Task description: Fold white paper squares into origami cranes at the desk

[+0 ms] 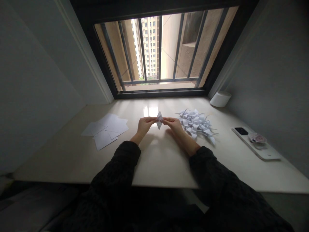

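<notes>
Between my two hands, a small piece of folded white paper [159,120] in a pointed diamond shape is held above the sill. My left hand [145,125] pinches its left side with closed fingers. From the other side, my right hand [174,125] grips the right corner between thumb and finger. A pile of folded paper cranes [196,122] lies just right of my right hand. Several flat white paper sheets [108,127] overlap one another to the left of my left hand.
A pale windowsill [154,161] lies under everything, its front edge near my body. On the right rests a phone [256,145] with a round grip on its back. A white cylindrical object [220,99] stands at the back right corner. Behind is a barred window [160,51].
</notes>
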A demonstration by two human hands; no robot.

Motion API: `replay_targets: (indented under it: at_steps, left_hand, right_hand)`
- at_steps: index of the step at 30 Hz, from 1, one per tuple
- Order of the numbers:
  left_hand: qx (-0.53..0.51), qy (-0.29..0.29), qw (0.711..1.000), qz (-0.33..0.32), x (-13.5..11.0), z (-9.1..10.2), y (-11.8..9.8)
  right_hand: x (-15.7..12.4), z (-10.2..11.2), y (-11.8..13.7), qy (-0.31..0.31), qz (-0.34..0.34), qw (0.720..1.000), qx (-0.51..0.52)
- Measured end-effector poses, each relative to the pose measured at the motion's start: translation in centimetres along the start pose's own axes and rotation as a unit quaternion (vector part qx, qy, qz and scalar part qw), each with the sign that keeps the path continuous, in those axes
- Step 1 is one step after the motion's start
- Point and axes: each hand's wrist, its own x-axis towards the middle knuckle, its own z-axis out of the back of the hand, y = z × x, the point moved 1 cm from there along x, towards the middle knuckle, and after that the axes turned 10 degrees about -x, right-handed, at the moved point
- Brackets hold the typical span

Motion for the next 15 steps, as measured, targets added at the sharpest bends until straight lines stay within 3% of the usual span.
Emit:
replay_targets:
  at_steps: [5, 15]
  left_hand:
    - [-0.063, -0.019, 0.996, 0.057, -0.2, -0.4, 0.2]
    - [-0.121, -0.054, 0.985, 0.111, -1.0, -1.6, 0.1]
  right_hand:
    - [-0.1, -0.4, -0.3, -0.013, 0.002, 0.999, 0.03]
    - [-0.6, -0.9, 0.0, -0.075, 0.006, 0.995, 0.062]
